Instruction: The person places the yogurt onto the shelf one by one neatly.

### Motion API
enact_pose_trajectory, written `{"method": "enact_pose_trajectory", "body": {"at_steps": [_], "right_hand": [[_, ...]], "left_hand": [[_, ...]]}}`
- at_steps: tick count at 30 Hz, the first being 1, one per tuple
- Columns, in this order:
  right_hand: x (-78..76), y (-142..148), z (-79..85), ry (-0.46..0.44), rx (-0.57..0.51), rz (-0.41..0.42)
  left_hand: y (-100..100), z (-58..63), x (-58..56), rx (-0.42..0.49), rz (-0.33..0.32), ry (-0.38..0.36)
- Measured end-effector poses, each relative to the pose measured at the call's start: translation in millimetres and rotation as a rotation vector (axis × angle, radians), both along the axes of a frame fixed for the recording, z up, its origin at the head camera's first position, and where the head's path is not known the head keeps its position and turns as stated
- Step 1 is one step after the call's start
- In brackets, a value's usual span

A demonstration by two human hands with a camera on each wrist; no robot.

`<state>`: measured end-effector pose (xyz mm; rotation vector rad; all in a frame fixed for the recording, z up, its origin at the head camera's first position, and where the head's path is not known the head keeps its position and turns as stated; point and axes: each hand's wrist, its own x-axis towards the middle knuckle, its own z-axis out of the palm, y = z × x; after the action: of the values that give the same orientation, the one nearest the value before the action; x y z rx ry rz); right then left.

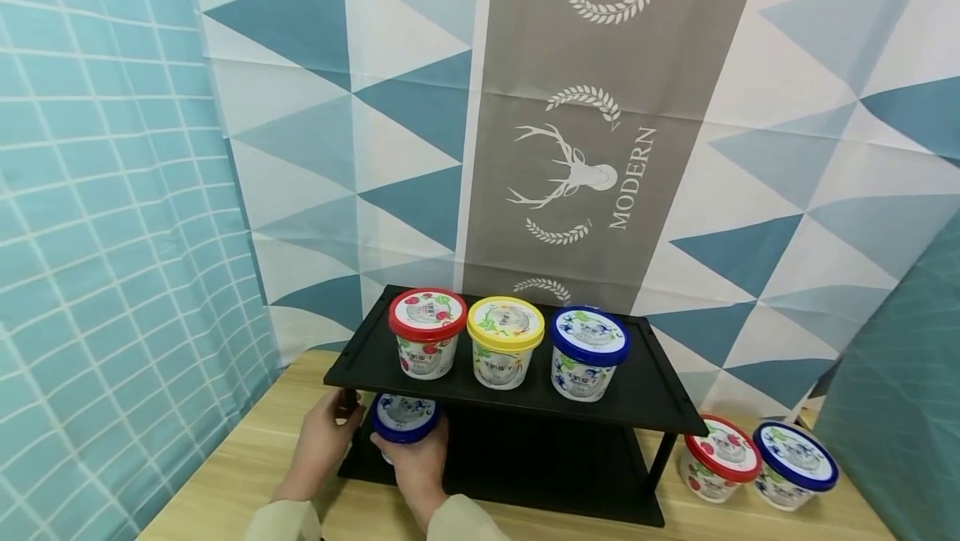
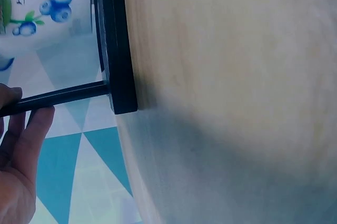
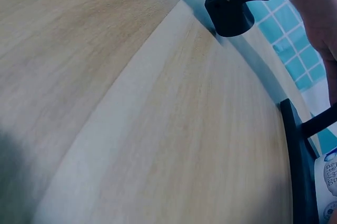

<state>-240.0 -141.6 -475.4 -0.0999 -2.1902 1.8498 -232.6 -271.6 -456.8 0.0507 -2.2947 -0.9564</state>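
Note:
A black two-tier shelf (image 1: 517, 483) stands on the wooden table. At its left end my left hand (image 1: 322, 441) grips the thin black post (image 2: 68, 96), thumb on one side and fingers on the other. On the lower tier, at the left, my right hand (image 1: 420, 462) holds a blue-lidded paper tub (image 1: 406, 416) printed with blueberries; the upper tier overhangs it and the hand covers most of its side. A slice of this tub (image 3: 326, 182) shows at the right wrist view's edge.
On the upper tier, red-lidded (image 1: 427, 333), yellow-lidded (image 1: 506, 341) and blue-lidded (image 1: 588, 353) tubs stand in a row. Right of the shelf, another red-lidded tub (image 1: 720, 458) and blue-lidded tub (image 1: 795, 466) sit on the table (image 1: 247, 458). Patterned cloth (image 1: 405, 107) hangs behind.

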Motion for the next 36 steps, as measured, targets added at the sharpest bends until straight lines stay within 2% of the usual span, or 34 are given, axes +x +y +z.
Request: {"method": "enact_pose_trajectory", "body": {"at_steps": [5, 16, 20, 29, 32, 36], "right_hand": [[-0.2, -5.3, -3.9, 0.020, 0.005, -0.008], [-1.9, -5.4, -6.1, 0.015, 0.028, 0.001], [-1.1, -0.7, -7.4, 0.000, 0.039, 0.060], [2.7, 27.3, -3.6, -0.037, 0.024, 0.277], [6.1, 36.6, 2.1, -0.050, 0.064, 0.304], [8.8, 49.1, 8.8, -0.049, 0.119, 0.294]], "left_hand": [[0.3, 0.9, 0.3, 0.020, -0.001, -0.042], [2.8, 1.6, -0.2, 0.037, -0.006, -0.050], [1.1, 1.4, 0.8, 0.035, -0.005, -0.055], [-2.5, 2.1, 0.9, 0.018, -0.019, -0.071], [-2.2, 3.4, 1.3, 0.017, -0.026, -0.077], [-1.7, 3.6, 0.7, 0.016, -0.026, -0.068]]}}
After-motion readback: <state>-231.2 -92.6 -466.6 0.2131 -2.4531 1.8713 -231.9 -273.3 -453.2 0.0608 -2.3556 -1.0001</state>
